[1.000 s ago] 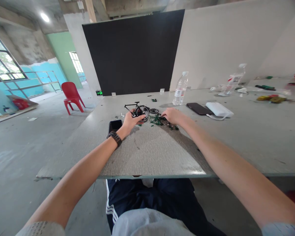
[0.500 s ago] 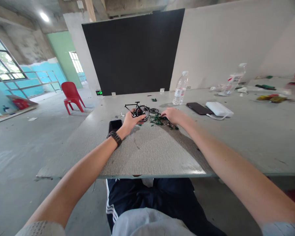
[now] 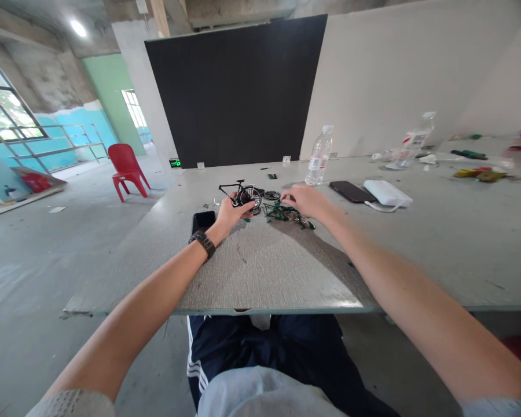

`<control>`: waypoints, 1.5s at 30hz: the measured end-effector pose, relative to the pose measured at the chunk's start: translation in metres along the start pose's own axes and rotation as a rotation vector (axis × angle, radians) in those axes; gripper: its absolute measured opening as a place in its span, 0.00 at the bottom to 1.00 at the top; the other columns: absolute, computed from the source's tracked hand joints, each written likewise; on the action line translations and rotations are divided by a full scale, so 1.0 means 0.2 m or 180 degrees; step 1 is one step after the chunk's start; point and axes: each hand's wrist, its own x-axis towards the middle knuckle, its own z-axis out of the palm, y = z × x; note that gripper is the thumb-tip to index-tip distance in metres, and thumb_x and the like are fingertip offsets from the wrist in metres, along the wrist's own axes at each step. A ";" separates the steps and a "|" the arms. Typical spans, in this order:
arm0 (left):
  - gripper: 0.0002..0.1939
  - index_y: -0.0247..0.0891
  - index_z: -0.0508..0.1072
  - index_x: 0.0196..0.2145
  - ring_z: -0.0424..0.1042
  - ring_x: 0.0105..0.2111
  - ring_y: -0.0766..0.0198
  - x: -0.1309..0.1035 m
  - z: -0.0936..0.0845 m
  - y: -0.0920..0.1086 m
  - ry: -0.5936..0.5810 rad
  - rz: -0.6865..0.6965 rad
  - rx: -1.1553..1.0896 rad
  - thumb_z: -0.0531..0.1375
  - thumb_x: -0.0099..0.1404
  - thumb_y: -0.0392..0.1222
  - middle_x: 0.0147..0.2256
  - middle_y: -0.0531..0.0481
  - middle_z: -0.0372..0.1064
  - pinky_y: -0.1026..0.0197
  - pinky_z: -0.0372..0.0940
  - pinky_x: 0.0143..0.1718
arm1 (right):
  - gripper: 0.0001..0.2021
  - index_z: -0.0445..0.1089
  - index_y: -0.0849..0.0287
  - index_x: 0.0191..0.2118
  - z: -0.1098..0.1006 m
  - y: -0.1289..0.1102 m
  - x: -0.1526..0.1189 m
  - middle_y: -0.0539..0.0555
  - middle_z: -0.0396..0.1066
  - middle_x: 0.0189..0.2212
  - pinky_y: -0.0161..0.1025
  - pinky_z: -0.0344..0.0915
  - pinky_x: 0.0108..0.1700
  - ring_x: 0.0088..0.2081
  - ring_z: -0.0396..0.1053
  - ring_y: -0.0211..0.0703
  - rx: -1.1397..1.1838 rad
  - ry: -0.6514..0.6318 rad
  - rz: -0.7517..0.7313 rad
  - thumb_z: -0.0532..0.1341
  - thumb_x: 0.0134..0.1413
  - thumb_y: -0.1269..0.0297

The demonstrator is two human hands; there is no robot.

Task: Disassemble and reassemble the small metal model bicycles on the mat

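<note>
My left hand [image 3: 235, 211] is closed around a small black model bicycle [image 3: 249, 197], held upright just over the table with one spoked wheel toward the right. My right hand [image 3: 303, 200] hovers over a pile of dark green and silver model parts [image 3: 282, 212], thumb and fingertips pinched together. Whatever those fingertips hold, if anything, is too small to make out. A loose black wheel [image 3: 271, 196] lies between the two hands, a little farther back. Part of the bicycle is hidden behind my left fingers.
A black phone [image 3: 204, 220] lies beside my left wrist. To the right are a plastic bottle [image 3: 320, 156], a dark phone [image 3: 351, 191] and a white power bank [image 3: 386, 193] with a cable. A black panel [image 3: 238, 92] stands at the table's back edge.
My right hand has lifted slightly up and away from the green parts, uncovering more of them. My left hand keeps the bicycle in nearly the same place, tilted a little differently.
</note>
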 end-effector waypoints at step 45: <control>0.11 0.35 0.69 0.49 0.81 0.30 0.64 -0.01 0.02 -0.02 0.0019 0.0359 0.1678 0.62 0.70 0.36 0.39 0.43 0.80 0.63 0.72 0.34 | 0.15 0.75 0.64 0.43 -0.04 -0.42 -0.06 0.62 0.71 0.41 0.41 0.49 0.31 0.36 0.65 0.45 -0.0015 0.0618 -0.0460 0.51 0.70 0.67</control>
